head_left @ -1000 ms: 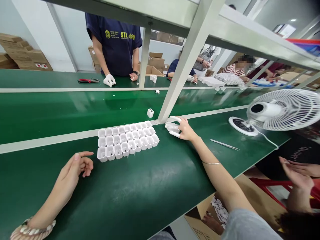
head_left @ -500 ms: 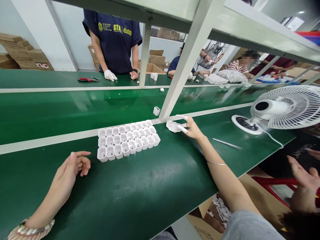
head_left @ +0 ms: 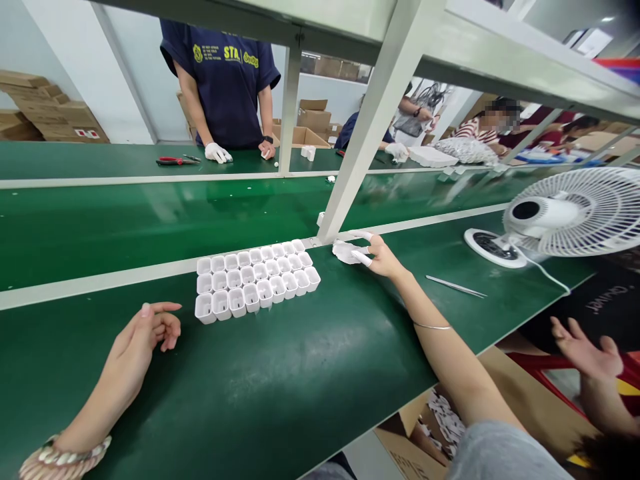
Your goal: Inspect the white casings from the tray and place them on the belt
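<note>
Rows of small white plastic cups [head_left: 251,298], open side up, stand together on the green bench. To their left, my left hand [head_left: 145,333] is empty, index finger stretched out and the others loosely curled. My right hand [head_left: 377,255], with white covers on its fingertips, reaches to the base of the metal post. Its fingers are apart at the right edge of a crumpled white wad [head_left: 344,252], which lies on the bench; its material I cannot make out. Silver tweezers [head_left: 455,286] lie to the right of that hand.
A slanted post [head_left: 373,127] rises beyond the cups. A white fan [head_left: 545,217] stands at the right. A white piece [head_left: 321,219] sits on the green belt, partly behind the post. Across it stands a co-worker [head_left: 223,87]. Another person's hand [head_left: 590,350] is at right.
The white piece on the belt has moved right, partly behind the post. The person's hand at far right has shifted left. My hands, the wad and the cups have hardly moved.
</note>
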Motion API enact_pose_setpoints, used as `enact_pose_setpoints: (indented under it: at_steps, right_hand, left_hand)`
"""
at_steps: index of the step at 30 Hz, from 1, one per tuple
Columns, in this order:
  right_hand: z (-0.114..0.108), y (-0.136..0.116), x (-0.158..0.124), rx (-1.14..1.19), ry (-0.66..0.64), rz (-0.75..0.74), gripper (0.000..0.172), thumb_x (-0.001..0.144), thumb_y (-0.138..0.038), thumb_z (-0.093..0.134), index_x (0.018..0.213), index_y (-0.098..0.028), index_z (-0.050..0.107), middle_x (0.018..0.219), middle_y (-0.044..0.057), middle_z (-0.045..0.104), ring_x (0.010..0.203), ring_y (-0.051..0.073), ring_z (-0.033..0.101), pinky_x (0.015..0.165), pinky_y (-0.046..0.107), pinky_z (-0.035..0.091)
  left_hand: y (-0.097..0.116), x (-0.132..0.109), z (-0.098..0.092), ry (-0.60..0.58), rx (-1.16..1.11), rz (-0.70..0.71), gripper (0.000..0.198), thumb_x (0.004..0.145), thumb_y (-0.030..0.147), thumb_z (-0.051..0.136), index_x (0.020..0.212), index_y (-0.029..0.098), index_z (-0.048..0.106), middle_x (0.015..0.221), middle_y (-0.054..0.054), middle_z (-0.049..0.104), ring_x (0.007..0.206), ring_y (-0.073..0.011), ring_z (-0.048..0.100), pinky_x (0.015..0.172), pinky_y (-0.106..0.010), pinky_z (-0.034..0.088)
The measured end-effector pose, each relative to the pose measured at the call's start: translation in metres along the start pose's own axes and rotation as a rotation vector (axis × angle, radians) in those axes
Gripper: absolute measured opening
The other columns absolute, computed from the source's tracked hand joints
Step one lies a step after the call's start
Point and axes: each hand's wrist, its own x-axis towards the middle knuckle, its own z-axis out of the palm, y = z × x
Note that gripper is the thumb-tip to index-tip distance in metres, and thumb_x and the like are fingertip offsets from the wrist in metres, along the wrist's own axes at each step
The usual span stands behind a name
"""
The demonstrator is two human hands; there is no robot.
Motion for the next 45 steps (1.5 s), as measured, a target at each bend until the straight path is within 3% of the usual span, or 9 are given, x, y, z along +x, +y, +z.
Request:
enact_pose_setpoints:
  at_steps: [9, 15, 18, 24, 29, 35, 41, 45]
  right_hand:
    - [0.0, 0.001, -0.001, 0.032, 0.006, 0.087, 0.035, 0.092, -0.044, 0.052, 0.077, -0.023, 0.075, 0.133, 0.007, 0.058, 0.12, 0.03, 0.056, 0.103, 0.053, 0.044]
    - [0.002, 0.002, 0.001, 0.09, -0.045, 0.034, 0.034, 0.092, -0.044, 0.053, 0.078, -0.024, 0.076, 0.134, 0.007, 0.058, 0.122, 0.03, 0.055, 0.103, 0.054, 0.043]
    - [0.001, 0.004, 0.0, 0.097, -0.001, 0.076, 0.038, 0.093, -0.045, 0.051, 0.071, -0.025, 0.074, 0.133, 0.006, 0.059, 0.123, 0.03, 0.054, 0.105, 0.054, 0.042]
    - [0.005, 0.001, -0.001, -0.007, -0.045, 0.056, 0.03, 0.091, -0.046, 0.054, 0.089, -0.025, 0.076, 0.141, 0.005, 0.052, 0.127, 0.033, 0.049, 0.105, 0.058, 0.04]
    - [0.002, 0.004, -0.002, -0.047, -0.024, 0.054, 0.037, 0.094, -0.044, 0.05, 0.072, -0.025, 0.074, 0.142, 0.003, 0.051, 0.128, 0.032, 0.047, 0.105, 0.059, 0.038]
    - [0.007, -0.005, 0.001, -0.119, -0.096, 0.006, 0.031, 0.092, -0.046, 0.052, 0.095, -0.026, 0.076, 0.148, 0.006, 0.043, 0.133, 0.036, 0.04, 0.106, 0.06, 0.035]
    - [0.006, -0.007, 0.001, -0.148, -0.09, -0.007, 0.034, 0.092, -0.046, 0.053, 0.083, -0.023, 0.076, 0.149, 0.006, 0.041, 0.134, 0.037, 0.038, 0.106, 0.059, 0.034]
    - [0.006, -0.011, 0.002, -0.203, -0.143, 0.02, 0.033, 0.092, -0.047, 0.052, 0.103, -0.026, 0.075, 0.152, 0.006, 0.036, 0.136, 0.039, 0.035, 0.107, 0.062, 0.032]
  left_hand:
    - [0.002, 0.0, 0.001, 0.0, 0.004, 0.013, 0.051, 0.091, 0.065, 0.036, 0.104, 0.019, 0.055, 0.069, 0.001, 0.055, 0.058, -0.0138, 0.047, 0.053, -0.027, 0.038]
    - [0.003, -0.001, 0.001, 0.005, 0.012, 0.025, 0.05, 0.091, 0.064, 0.036, 0.104, 0.019, 0.055, 0.069, 0.0, 0.055, 0.058, -0.0137, 0.047, 0.053, -0.027, 0.037]
    - [0.003, -0.001, 0.001, 0.012, 0.01, 0.031, 0.05, 0.092, 0.064, 0.036, 0.103, 0.019, 0.056, 0.069, 0.001, 0.055, 0.058, -0.0138, 0.047, 0.053, -0.027, 0.038]
    - [0.0, -0.001, 0.0, -0.002, 0.025, 0.008, 0.049, 0.092, 0.064, 0.036, 0.104, 0.02, 0.056, 0.07, 0.001, 0.055, 0.059, -0.0139, 0.047, 0.054, -0.027, 0.039]
    - [0.001, 0.0, 0.0, -0.007, 0.023, 0.014, 0.05, 0.092, 0.064, 0.036, 0.103, 0.02, 0.056, 0.07, 0.0, 0.055, 0.059, -0.0144, 0.048, 0.054, -0.028, 0.038]
    - [0.002, -0.001, -0.001, 0.004, 0.023, 0.018, 0.049, 0.092, 0.063, 0.037, 0.103, 0.019, 0.056, 0.07, 0.0, 0.055, 0.059, -0.0138, 0.047, 0.053, -0.027, 0.038]
    - [0.002, -0.001, -0.001, -0.009, 0.018, 0.022, 0.048, 0.093, 0.061, 0.037, 0.103, 0.018, 0.056, 0.07, 0.0, 0.055, 0.059, -0.0136, 0.048, 0.054, -0.027, 0.038]
    - [0.002, 0.0, 0.001, -0.018, 0.014, 0.026, 0.049, 0.093, 0.061, 0.038, 0.103, 0.018, 0.056, 0.07, 0.0, 0.055, 0.059, -0.0135, 0.048, 0.054, -0.027, 0.038]
